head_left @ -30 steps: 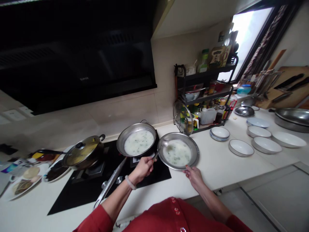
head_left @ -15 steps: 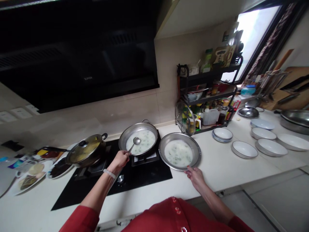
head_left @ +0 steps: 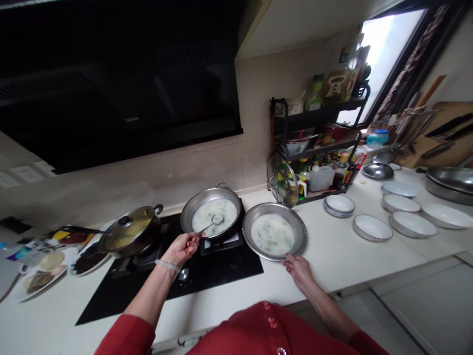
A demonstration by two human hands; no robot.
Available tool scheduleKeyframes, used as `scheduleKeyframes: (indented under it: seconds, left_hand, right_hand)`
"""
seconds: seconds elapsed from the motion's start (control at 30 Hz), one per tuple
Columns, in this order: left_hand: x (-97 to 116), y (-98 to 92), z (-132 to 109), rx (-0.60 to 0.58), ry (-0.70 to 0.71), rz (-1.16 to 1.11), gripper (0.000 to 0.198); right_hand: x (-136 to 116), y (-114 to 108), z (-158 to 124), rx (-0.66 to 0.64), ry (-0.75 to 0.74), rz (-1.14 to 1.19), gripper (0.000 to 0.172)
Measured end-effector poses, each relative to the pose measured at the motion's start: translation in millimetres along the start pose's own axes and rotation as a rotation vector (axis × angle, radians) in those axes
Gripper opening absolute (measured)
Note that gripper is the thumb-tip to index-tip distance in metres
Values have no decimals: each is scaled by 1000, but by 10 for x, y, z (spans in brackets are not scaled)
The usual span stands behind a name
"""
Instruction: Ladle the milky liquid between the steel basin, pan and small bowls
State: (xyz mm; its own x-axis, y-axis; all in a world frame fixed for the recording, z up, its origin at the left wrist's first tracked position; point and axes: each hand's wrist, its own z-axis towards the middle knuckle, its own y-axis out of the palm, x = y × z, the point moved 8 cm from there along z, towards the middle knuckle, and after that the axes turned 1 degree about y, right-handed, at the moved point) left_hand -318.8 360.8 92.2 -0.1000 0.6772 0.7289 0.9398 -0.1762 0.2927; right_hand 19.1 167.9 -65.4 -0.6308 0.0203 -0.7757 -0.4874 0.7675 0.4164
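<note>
My left hand (head_left: 184, 248) is closed round the handle of a metal ladle (head_left: 217, 219). The ladle's bowl lies in the white soup with green bits (head_left: 205, 213) inside a wide steel pan (head_left: 189, 206) on the right burner. With its fingers and thumb, my right hand (head_left: 297, 269) grips the near rim of a steel basin (head_left: 302, 242). That basin stands on the counter against the stove's right edge and holds the same kind of white soup (head_left: 273, 235).
A lidded pot (head_left: 127, 234) sits on the left burner, with plates of food (head_left: 48, 276) further left. Several bowls (head_left: 373, 228) stand on the right counter. Behind the basin, a glass lid (head_left: 283, 181) leans by a black spice rack (head_left: 318, 148). The range hood (head_left: 121, 88) hangs above.
The ladle's bowl has gone down into the soup in the pan and shifted slightly right, its inside now turned upward. My right hand keeps its hold on the basin.
</note>
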Motion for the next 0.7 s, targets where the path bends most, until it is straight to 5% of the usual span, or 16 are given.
scheduleKeyframes:
  seconds: [0.47,0.7]
  left_hand:
    - [-13,18,-101,-14,-57,-217,17]
    - [13,202,-251,-49,-58,-172,15]
  right_hand:
    - [-3,-3,5,-5,-14,-29,46]
    - [-4,-2,6,-7,-19,-37,46]
